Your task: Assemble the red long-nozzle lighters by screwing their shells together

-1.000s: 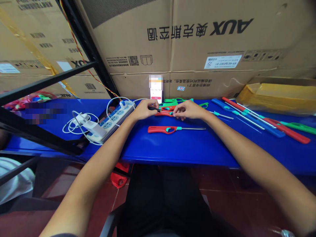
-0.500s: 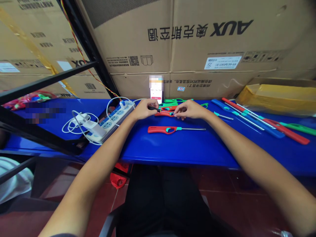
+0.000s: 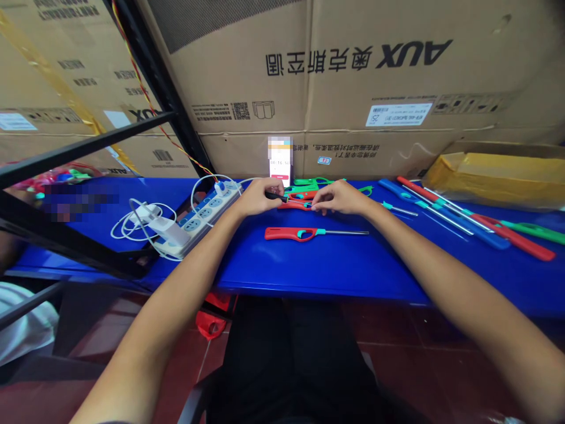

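My left hand [image 3: 259,196] is closed around the black handle of a screwdriver [image 3: 276,196], whose thin shaft points right. Its tip lies close to the fingers of my right hand [image 3: 341,197], which are pinched together; whatever sits between them is too small to make out. Under and behind the fingers lie a red lighter body [image 3: 296,205] and several green lighter parts [image 3: 304,187], partly hidden. Nearer to me on the blue table rests a whole red long-necked lighter [image 3: 289,234] with its metal tube to the right.
A white power strip [image 3: 203,216] with chargers and cables lies left, beside a black metal frame [image 3: 88,141]. A phone [image 3: 279,162] leans on the big carton [image 3: 344,112]. Several long lighters, one blue [image 3: 489,237], and a taped box [image 3: 498,176] are at right.
My hands and the screwdriver stay almost where they were. At the far left edge, slightly more of another person's arm shows. The whole view has shifted a little.
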### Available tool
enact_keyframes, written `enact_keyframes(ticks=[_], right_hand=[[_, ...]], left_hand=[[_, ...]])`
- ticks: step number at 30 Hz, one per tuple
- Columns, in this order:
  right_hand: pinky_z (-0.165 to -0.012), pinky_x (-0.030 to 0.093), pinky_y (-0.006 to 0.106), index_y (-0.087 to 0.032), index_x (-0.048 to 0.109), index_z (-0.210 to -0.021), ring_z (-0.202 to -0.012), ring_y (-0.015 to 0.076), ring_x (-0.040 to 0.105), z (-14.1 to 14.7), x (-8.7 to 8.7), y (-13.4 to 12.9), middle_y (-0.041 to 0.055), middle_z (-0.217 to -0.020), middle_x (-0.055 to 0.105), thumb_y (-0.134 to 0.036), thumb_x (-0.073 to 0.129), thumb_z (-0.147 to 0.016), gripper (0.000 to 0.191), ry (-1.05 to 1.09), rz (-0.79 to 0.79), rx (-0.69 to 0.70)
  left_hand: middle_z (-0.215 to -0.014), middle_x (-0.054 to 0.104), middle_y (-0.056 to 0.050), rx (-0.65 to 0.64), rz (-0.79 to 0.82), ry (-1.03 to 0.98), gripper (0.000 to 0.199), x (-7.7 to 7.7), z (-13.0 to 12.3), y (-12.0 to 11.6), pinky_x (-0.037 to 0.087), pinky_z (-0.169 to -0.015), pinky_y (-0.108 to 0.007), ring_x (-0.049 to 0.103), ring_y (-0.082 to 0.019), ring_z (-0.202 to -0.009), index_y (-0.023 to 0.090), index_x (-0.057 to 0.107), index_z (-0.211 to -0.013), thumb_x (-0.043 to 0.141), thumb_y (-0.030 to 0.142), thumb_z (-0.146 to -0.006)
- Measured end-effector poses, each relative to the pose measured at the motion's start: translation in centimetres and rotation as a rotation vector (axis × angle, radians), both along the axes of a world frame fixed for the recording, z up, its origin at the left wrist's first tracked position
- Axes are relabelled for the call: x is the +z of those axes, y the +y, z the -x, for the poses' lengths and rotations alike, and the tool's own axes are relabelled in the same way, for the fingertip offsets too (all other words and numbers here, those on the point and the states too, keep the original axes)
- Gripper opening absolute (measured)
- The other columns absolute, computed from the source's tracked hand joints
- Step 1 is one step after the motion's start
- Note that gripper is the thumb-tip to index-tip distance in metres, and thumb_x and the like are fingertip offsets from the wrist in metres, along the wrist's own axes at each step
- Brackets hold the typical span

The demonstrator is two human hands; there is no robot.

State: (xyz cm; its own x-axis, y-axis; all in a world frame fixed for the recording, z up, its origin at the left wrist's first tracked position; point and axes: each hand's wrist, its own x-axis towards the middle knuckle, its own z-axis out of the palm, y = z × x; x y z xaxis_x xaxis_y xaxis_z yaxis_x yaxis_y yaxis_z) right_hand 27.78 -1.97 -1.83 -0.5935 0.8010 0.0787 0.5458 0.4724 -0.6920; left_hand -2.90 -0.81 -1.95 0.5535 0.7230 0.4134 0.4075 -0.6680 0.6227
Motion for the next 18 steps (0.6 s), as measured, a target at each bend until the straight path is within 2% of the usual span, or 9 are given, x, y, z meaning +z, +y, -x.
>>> enact_keyframes(ticks=[8, 13, 18], right_hand=[[-0.078, 0.056, 0.037, -0.023, 0.088, -0.095, -0.073, 0.0211, 0.076, 0.1, 0.34, -0.09, 0.0033, -0.077, 0.082, -0.036, 0.078, -0.094, 0.016, -0.126, -0.108, 0.027], [-0.078, 0.056, 0.037, -0.024, 0.089, -0.097, -0.077, 0.0215, 0.077, 0.17, 0.26, -0.06, 0.0046, -0.085, 0.085, -0.034, 0.078, -0.096, 0.016, -0.162, -0.118, 0.019], [-0.078, 0.054, 0.038, -0.025, 0.091, -0.098, -0.081, 0.0219, 0.077, 0.48, 0.26, -0.15, 0.0059, -0.095, 0.088, -0.032, 0.08, -0.097, 0.013, -0.256, -0.211, 0.004]], left_hand=[[-0.082, 0.069, -0.001, 0.015, -0.016, 0.025, 0.013, -0.09, -0.04, -0.02, 0.051, -0.078, -0.033, 0.063, -0.018, -0.08, 0.022, 0.065, -0.079, 0.067, 0.026, -0.067], [-0.08, 0.069, -0.001, 0.012, -0.034, 0.04, 0.012, -0.04, -0.21, -0.1, 0.05, -0.076, -0.032, 0.061, -0.017, -0.076, 0.021, 0.065, -0.079, 0.067, 0.024, -0.067], [-0.079, 0.07, 0.0, 0.02, -0.023, 0.057, 0.012, -0.06, -0.46, -0.36, 0.051, -0.077, -0.03, 0.061, -0.016, -0.076, 0.021, 0.065, -0.079, 0.067, 0.024, -0.068]])
